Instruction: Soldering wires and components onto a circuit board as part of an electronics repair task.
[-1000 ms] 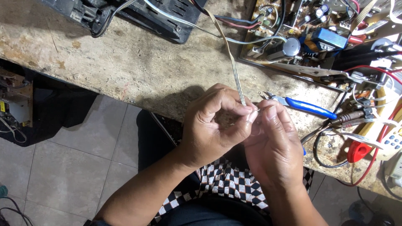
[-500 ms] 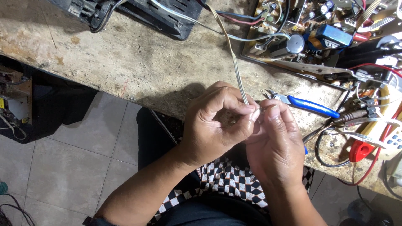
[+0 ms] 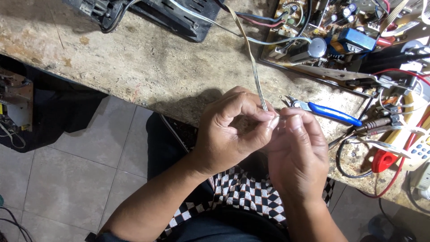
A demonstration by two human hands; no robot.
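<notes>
- Pinching the free end of a flat ribbon cable (image 3: 253,67) between thumb and forefinger, the left hand (image 3: 230,130) is curling closed around it just over the front edge of the workbench (image 3: 134,62).
- Meeting it fingertip to fingertip, the right hand (image 3: 298,154) is gripping the same cable end with narrowed fingers, touching the left hand.
- Running up and away across the bench, the cable is leading toward an open circuit board (image 3: 322,31) at the far right.
- Lying just beyond the right hand's knuckles, blue-handled pliers (image 3: 329,113) are resting on the bench, untouched.
- Sitting at the far left of the bench, a black plastic casing (image 3: 148,15) is lying well apart from both hands.
- Trailing near the right edge, red and black wires (image 3: 394,148) are lying loose.
</notes>
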